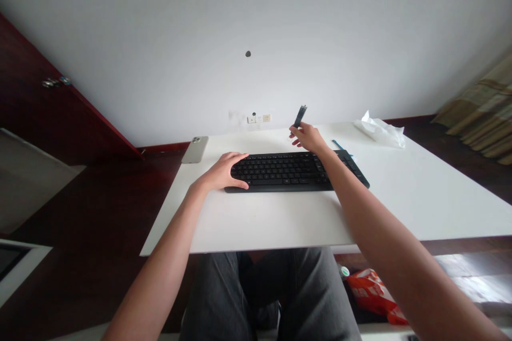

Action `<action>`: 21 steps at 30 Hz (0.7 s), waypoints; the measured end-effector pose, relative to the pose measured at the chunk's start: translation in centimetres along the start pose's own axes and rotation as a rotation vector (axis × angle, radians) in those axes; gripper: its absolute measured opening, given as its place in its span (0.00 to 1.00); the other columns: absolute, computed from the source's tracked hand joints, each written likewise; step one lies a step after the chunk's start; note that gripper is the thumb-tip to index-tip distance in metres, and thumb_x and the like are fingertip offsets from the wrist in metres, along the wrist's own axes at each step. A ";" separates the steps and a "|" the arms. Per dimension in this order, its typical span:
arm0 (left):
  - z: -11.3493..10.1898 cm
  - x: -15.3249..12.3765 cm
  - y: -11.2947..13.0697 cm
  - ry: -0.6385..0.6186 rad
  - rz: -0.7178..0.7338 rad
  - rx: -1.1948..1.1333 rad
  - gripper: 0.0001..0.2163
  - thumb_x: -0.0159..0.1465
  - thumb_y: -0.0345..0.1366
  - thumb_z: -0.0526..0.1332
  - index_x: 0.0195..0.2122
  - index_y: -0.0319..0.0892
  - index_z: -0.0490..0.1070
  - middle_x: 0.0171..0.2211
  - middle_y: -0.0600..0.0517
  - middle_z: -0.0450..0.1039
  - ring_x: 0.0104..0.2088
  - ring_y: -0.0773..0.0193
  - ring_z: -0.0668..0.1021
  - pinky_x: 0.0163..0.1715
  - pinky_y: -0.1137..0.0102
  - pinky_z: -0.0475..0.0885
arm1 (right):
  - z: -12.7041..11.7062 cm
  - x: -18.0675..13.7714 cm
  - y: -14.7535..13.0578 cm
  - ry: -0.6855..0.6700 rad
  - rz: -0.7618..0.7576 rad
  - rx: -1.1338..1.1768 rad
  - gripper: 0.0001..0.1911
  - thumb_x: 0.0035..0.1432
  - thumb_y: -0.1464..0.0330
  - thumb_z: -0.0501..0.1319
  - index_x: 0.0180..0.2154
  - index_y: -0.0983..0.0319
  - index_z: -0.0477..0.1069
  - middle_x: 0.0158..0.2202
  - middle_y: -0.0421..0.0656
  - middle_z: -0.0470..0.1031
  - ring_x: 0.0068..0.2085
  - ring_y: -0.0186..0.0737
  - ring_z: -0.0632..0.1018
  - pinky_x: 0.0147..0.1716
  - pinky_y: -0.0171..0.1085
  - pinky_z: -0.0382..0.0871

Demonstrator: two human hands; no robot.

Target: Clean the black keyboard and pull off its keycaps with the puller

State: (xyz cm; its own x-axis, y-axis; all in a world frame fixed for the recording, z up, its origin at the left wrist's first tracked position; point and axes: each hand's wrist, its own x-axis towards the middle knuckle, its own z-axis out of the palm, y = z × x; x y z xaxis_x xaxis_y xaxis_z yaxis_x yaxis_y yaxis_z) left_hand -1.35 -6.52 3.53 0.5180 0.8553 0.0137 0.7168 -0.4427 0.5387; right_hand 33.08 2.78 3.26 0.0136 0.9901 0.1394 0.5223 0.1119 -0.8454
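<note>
Right hand (pixel 305 136) in a pinch

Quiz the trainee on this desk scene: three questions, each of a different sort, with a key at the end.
1. What does the right hand hold?
2. True or false: the phone lies on the white table, to the left of the keyboard.
3. Which is placed on the keyboard's left end?
A) the phone
B) the left hand
C) the right hand

Key:
1. A slim dark object, tilted upward; its exact kind is hard to tell.
2. True.
3. B.
</note>
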 end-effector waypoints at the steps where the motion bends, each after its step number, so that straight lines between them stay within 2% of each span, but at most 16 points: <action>1: 0.0 -0.1 0.1 0.004 -0.016 0.024 0.48 0.51 0.58 0.73 0.71 0.58 0.57 0.71 0.49 0.56 0.70 0.43 0.60 0.67 0.54 0.60 | 0.0 0.1 0.1 0.026 -0.009 -0.006 0.11 0.66 0.60 0.60 0.42 0.61 0.72 0.39 0.47 0.83 0.26 0.37 0.81 0.25 0.34 0.76; 9: -0.1 -0.5 0.6 0.024 -0.083 0.111 0.52 0.50 0.62 0.71 0.73 0.55 0.52 0.70 0.46 0.58 0.69 0.40 0.59 0.64 0.54 0.63 | -0.6 0.3 0.5 0.175 -0.057 -0.037 0.12 0.68 0.60 0.57 0.41 0.61 0.73 0.37 0.46 0.84 0.24 0.36 0.80 0.31 0.37 0.76; 17: -0.3 -0.7 0.8 0.040 -0.107 0.098 0.57 0.51 0.60 0.71 0.75 0.58 0.40 0.67 0.44 0.60 0.68 0.39 0.61 0.61 0.52 0.65 | -0.8 -0.1 -0.1 0.215 -0.112 -0.086 0.13 0.68 0.59 0.56 0.40 0.61 0.74 0.36 0.44 0.84 0.24 0.37 0.80 0.35 0.40 0.76; 19: -0.3 -0.6 1.1 0.042 -0.074 0.084 0.55 0.52 0.59 0.71 0.75 0.57 0.42 0.68 0.45 0.60 0.68 0.40 0.61 0.62 0.53 0.64 | -0.8 -0.2 -0.1 0.225 -0.120 -0.093 0.13 0.68 0.59 0.56 0.39 0.61 0.74 0.36 0.44 0.84 0.24 0.37 0.80 0.37 0.41 0.76; 21: 0.3 -0.6 1.6 0.023 -0.027 0.079 0.49 0.56 0.59 0.69 0.74 0.56 0.48 0.70 0.46 0.56 0.70 0.42 0.61 0.66 0.54 0.62 | -0.8 -0.2 -0.1 0.232 -0.122 -0.099 0.13 0.68 0.59 0.57 0.39 0.61 0.74 0.35 0.45 0.84 0.25 0.38 0.80 0.38 0.41 0.76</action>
State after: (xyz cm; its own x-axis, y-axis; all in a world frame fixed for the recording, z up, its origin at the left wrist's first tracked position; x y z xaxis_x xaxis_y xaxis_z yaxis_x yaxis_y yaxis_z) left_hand -0.35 -7.79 4.13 0.4874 0.8729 0.0202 0.7653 -0.4382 0.4714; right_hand 33.68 2.52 3.72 0.1347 0.9228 0.3609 0.6129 0.2086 -0.7621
